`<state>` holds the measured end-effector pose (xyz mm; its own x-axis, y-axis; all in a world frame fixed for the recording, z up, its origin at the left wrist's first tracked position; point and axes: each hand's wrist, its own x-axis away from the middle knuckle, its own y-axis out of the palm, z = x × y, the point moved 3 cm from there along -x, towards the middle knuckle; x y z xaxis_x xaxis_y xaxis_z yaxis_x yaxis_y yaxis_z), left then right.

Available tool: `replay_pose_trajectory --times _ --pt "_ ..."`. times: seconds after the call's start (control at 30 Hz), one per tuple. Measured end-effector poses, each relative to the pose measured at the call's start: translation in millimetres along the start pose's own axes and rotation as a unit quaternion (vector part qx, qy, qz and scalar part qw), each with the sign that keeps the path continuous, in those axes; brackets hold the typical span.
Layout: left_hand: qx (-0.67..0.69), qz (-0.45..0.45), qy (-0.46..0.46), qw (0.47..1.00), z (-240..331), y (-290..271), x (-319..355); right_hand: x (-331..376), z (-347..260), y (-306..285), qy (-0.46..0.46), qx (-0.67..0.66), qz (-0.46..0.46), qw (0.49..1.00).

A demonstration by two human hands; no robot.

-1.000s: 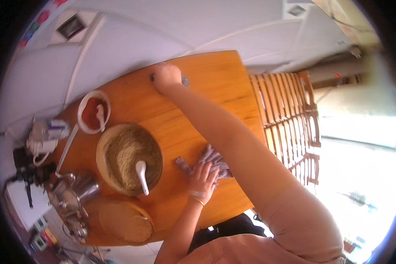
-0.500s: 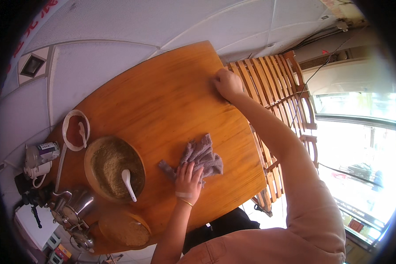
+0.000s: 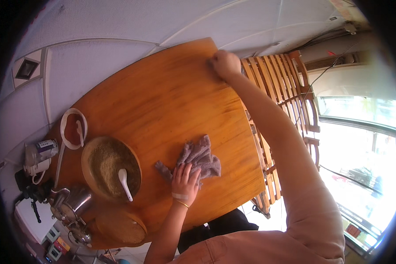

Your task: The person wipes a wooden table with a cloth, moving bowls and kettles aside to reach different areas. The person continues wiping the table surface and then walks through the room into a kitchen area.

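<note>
Item: round orange-brown wooden surface (image 3: 163,97), being wiped.

Left hand (image 3: 185,181): fingers spread flat, pressing down on a crumpled grey-mauve cloth (image 3: 199,156); no closed grip, the palm simply holds the cloth to the wood. The cloth lies at about 5 o'clock on the surface, near the edge closest to the person.

Right hand (image 3: 225,64): arm stretched out, fingers curled over the far rim at about 1 o'clock, apparently bracing; it holds nothing loose.

At 8 o'clock: wide woven basket of brown grain (image 3: 111,168) with a white spoon (image 3: 125,182) in it; beside it a white bowl of red paste (image 3: 73,128).

Progress, as judged: the broad open middle shows no crumbs or wet streaks; the crowded 8 o'clock stretch looks untouched, so work appears partway through.
</note>
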<state>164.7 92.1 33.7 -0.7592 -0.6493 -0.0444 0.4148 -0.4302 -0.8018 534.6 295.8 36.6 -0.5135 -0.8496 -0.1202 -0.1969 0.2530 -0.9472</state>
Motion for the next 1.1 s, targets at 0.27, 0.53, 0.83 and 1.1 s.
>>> replay_pose_trajectory --times 0.27,0.53,0.83,1.1 --pt "0.015 -0.014 -0.008 1.000 -2 -1 1 21 0 9 -0.032 0.002 -0.071 0.997" --pt "0.009 -0.016 -0.016 1.000 1 -4 1 -22 -55 31 -0.149 -0.048 -0.051 0.986" --pt "0.006 -0.024 -0.014 1.000 0 -3 1 -30 -71 22 -0.153 -0.039 -0.057 0.986" --pt "0.011 -0.009 -0.005 1.000 -1 -2 1 114 -7 4 -0.164 -0.007 -0.052 0.985"
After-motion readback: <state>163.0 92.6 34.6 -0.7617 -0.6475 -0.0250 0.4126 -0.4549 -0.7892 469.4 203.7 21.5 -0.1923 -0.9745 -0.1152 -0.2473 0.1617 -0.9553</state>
